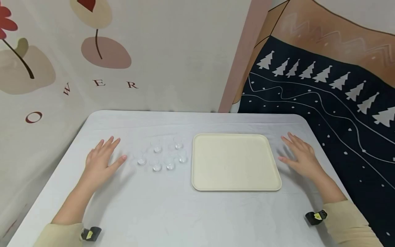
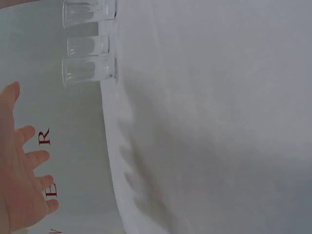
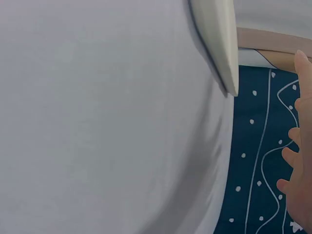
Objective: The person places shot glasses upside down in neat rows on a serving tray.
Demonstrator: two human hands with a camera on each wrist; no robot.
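Note:
Several small clear glasses stand upright in a cluster on the white table, left of its middle. To their right lies a cream rectangular tray with a low rim and nothing on it. My left hand hovers over the table left of the glasses, fingers spread and holding nothing. In the left wrist view, a few glasses show beyond the thumb. My right hand is held above the table just right of the tray, fingers extended, with nothing in it. The tray's corner appears in the right wrist view.
A white cloth covers the table, which has rounded back corners. Behind it hangs a pale curtain with flower prints and letters. A dark cloth with white tree shapes hangs at the right. Each wrist wears a small black camera.

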